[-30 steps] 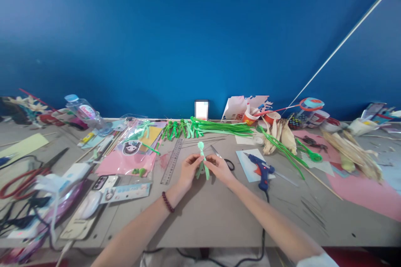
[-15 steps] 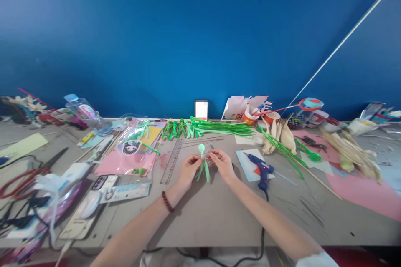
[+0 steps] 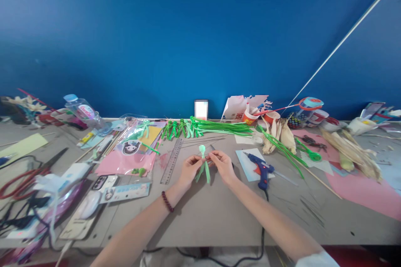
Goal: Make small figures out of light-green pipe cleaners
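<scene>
Pale-green fuzzy piece (image 3: 206, 170) stands between left hand (image 3: 189, 172) and right hand (image 3: 224, 167)

Nearest, a black cable (image 3: 262, 238) drops past the front edge of the worktop (image 3: 203, 217), and a dark red beaded bracelet (image 3: 167, 202) circles the left wrist. Beyond it, the left grip is pinched, thumb against finger, on the narrow neck of the pale-green fuzzy piece. The right grip is drawn almost together at the other side of that neck; whether it has hold of a strand or only touches, I cannot tell.

The relation that matters is at this neck: the piece lies midway between the hands, neither clearly nearer, its long axis running away from the person and so across the line joining the fingertips. Its loose legs spread towards the person; its rounded head points away, beyond the fingers.

To the left of the hands lies a clear ruler (image 3: 171, 162), slanted; to the right, a blue glue gun (image 3: 265, 174) rests partly on a pale blue sheet (image 3: 243, 159). Farther off, small green figures (image 3: 177, 128) sit in a row beside a bundle of green stems (image 3: 225, 127), before a blue wall (image 3: 200, 41).
</scene>
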`<state>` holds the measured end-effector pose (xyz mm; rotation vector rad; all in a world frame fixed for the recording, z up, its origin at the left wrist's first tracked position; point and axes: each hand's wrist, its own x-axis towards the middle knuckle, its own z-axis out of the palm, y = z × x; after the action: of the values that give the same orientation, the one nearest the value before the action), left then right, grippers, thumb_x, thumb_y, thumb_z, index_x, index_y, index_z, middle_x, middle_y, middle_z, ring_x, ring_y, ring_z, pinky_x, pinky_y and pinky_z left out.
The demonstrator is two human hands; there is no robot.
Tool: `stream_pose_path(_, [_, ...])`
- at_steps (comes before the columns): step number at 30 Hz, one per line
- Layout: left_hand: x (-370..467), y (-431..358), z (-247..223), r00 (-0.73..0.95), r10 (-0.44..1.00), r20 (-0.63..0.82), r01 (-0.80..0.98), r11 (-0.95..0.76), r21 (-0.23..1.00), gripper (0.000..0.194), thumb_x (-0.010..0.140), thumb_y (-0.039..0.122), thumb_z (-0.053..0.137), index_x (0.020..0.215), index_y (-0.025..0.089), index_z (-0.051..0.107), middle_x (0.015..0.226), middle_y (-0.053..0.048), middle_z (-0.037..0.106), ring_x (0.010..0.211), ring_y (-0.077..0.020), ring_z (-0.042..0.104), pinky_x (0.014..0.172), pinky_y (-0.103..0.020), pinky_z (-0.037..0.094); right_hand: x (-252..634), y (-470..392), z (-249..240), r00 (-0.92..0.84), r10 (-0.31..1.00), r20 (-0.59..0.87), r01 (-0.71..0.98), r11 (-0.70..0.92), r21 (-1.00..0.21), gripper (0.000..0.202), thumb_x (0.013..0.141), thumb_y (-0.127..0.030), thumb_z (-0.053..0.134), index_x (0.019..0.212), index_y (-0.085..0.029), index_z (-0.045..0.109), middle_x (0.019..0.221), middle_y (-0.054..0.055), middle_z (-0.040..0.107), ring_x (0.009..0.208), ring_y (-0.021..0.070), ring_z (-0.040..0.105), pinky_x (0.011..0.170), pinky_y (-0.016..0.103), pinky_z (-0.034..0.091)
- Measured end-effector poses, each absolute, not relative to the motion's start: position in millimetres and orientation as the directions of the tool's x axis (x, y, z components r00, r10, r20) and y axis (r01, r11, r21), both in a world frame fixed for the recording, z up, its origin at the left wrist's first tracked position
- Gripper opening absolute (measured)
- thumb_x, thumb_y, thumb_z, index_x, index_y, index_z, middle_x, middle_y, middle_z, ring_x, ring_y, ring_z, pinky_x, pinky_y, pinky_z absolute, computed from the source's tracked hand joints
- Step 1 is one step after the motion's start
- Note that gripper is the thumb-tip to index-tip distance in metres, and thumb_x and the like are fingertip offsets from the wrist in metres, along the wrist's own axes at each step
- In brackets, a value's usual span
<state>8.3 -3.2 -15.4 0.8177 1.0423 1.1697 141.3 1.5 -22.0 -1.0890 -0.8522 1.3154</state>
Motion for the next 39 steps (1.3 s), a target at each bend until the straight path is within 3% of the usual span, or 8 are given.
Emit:
stream_pose_path(7, [7.7, -4.2, -13.1, 0.063, 0.977, -0.203, -0.307, 0.212, 0.928, 0.033, 0.049, 0.038, 0.082, 0.055, 0.014, 0.061, 0.046, 0.005, 0.05, 0.04, -0.0043, 0.035, 0.041, -0.02, 0.023, 141.7, 1.0, -20.5, 0.097, 0.991, -0.094, -0.257, -0.067, -0.964, 0.031, 0.06, -0.044, 0.074, 0.073, -0.018, 0.062, 0.066, 0.003, 0.069, 0.06, 0.0173, 0.065, 0.053, 0.027, 0.053])
stream_pose_path(15, [7.7, -4.2, -12.0, 0.036, 0.973, -0.23, -0.296, 0.23, 0.927, 0.035, 0.049, 0.041, 0.082, 0.057, 0.014, 0.062, 0.045, 0.005, 0.048, 0.039, -0.0041, 0.033, 0.04, -0.02, 0.022, 142.7, -2.0, -21.4, 0.039, 0.992, -0.116, -0.408, -0.09, -0.908, 0.033, 0.067, -0.041, 0.069, 0.088, -0.016, 0.064, 0.073, 0.005, 0.069, 0.063, 0.0161, 0.064, 0.053, 0.025, 0.05])
stream_pose_path(24, [8.3, -3.5, -13.0, 0.036, 0.974, -0.224, -0.292, 0.224, 0.93, 0.034, 0.051, 0.041, 0.081, 0.057, 0.014, 0.062, 0.044, 0.005, 0.047, 0.039, -0.0038, 0.032, 0.039, -0.02, 0.02, 145.8, -0.1, -25.6, 0.071, 0.988, -0.141, -0.449, -0.094, -0.888, 0.023, 0.066, -0.034, 0.067, 0.08, -0.018, 0.06, 0.069, 0.003, 0.068, 0.06, 0.0171, 0.065, 0.052, 0.026, 0.051])
stream_pose_path(33, [6.5, -2.1, -15.0, 0.019, 0.98, -0.198, -0.303, 0.194, 0.933, 0.029, 0.053, 0.04, 0.079, 0.059, 0.015, 0.065, 0.044, 0.005, 0.048, 0.039, -0.0054, 0.036, 0.04, -0.02, 0.026, 136.0, -4.5, -26.4, -0.141, 0.981, -0.135, -0.299, -0.172, -0.938, 0.034, 0.06, -0.043, 0.077, 0.077, -0.019, 0.06, 0.067, -0.002, 0.064, 0.059, 0.0134, 0.062, 0.056, 0.027, 0.056])
stream_pose_path(39, [5.8, -0.4, -19.5, 0.014, 0.987, -0.163, -0.303, 0.159, 0.939, 0.029, 0.056, 0.04, 0.078, 0.059, 0.014, 0.066, 0.046, 0.004, 0.051, 0.041, -0.0054, 0.037, 0.042, -0.02, 0.027, 135.8, -3.7, -31.6, -0.126, 0.989, -0.077, -0.224, -0.104, -0.969, 0.033, 0.061, -0.046, 0.075, 0.073, -0.018, 0.063, 0.065, -0.002, 0.062, 0.054, 0.0107, 0.058, 0.049, 0.023, 0.055])
